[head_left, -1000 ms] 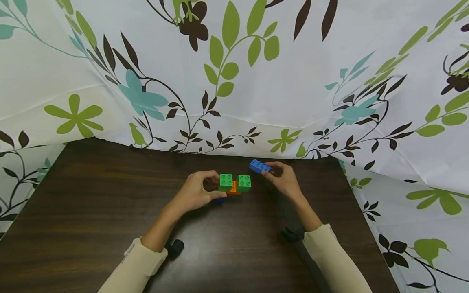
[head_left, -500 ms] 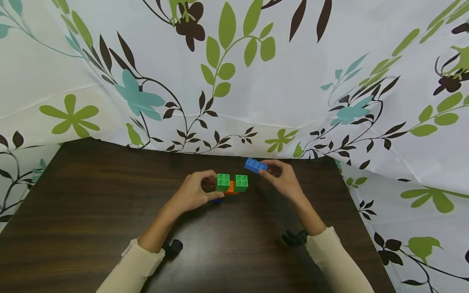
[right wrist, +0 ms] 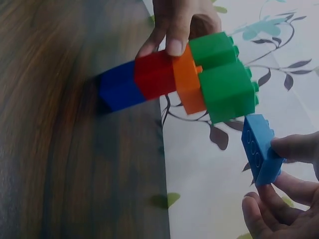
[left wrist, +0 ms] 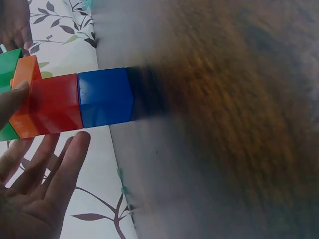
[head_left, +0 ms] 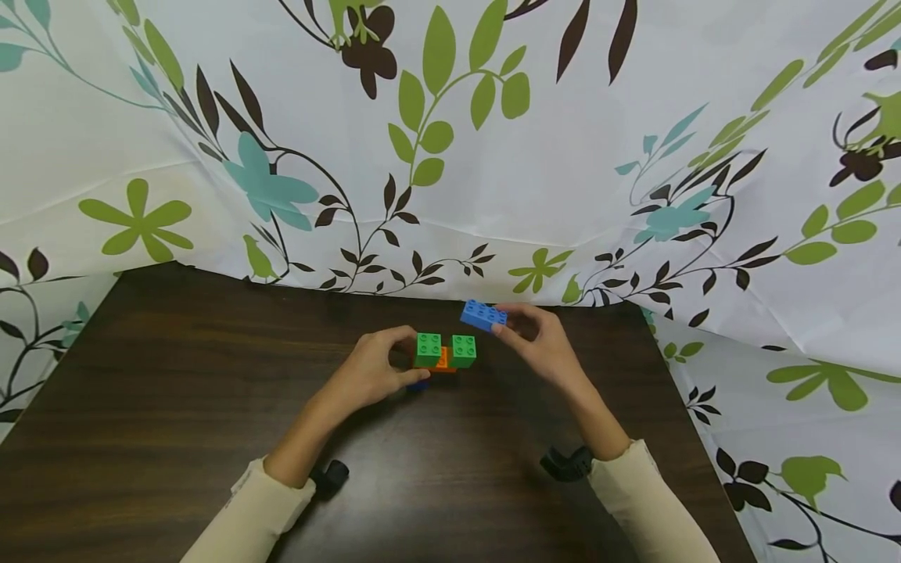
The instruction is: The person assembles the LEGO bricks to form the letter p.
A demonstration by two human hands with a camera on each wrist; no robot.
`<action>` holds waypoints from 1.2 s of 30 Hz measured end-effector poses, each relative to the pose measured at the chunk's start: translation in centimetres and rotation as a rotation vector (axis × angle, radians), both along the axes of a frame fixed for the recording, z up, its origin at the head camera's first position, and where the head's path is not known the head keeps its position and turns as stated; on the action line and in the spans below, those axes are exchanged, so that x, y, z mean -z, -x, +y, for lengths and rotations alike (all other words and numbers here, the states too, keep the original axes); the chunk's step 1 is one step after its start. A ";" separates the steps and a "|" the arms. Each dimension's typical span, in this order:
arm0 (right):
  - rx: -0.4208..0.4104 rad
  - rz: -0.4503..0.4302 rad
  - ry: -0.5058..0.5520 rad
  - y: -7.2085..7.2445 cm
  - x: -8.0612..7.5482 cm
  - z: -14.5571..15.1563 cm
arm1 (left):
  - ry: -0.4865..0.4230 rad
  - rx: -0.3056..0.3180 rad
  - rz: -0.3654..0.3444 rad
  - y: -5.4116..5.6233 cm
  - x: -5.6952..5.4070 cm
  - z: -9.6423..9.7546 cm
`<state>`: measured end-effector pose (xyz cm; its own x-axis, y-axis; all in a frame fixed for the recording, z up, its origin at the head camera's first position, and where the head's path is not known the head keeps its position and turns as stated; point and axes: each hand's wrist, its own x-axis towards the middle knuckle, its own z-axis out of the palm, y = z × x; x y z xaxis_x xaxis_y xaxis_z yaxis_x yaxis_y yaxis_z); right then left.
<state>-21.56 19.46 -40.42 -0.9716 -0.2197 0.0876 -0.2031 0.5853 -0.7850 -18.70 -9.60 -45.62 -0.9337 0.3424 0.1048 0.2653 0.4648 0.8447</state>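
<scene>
My left hand [head_left: 369, 369] grips a tower of toy building bricks that stands upright on the table. From the bottom it has a dark blue brick [right wrist: 117, 87], a red brick [left wrist: 56, 102], an orange brick [right wrist: 188, 82], and two green bricks [head_left: 428, 350] side by side with a gap between their tops. The thumb lies against the orange brick in the left wrist view. To the right, my right hand [head_left: 540, 344] pinches a lighter blue eight-stud brick [head_left: 482, 314] by one end, studs up. This brick is apart from the tower, close to the right-hand green one.
A dark wood table [head_left: 211, 407] lies under both hands. Behind its far edge hangs a white cloth [head_left: 317, 117] with leaf and flower prints. Black wrist devices [head_left: 329, 478] sit below both sleeves.
The right hand has carried the lighter blue brick left, nearer the tower's top. The left hand keeps its grip on the tower; the head view has shifted slightly.
</scene>
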 end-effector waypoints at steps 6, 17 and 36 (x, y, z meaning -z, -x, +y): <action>-0.030 -0.005 0.026 -0.7 -0.9 -0.8 | -0.049 -0.035 -0.012 -0.3 -0.5 -0.2; -0.117 0.031 0.073 -2.2 -1.9 -2.6 | -0.119 -0.051 0.013 -0.8 -2.6 0.5; -0.217 0.030 0.062 -2.9 -0.5 -3.8 | -0.088 -0.006 0.189 -1.3 -3.0 1.3</action>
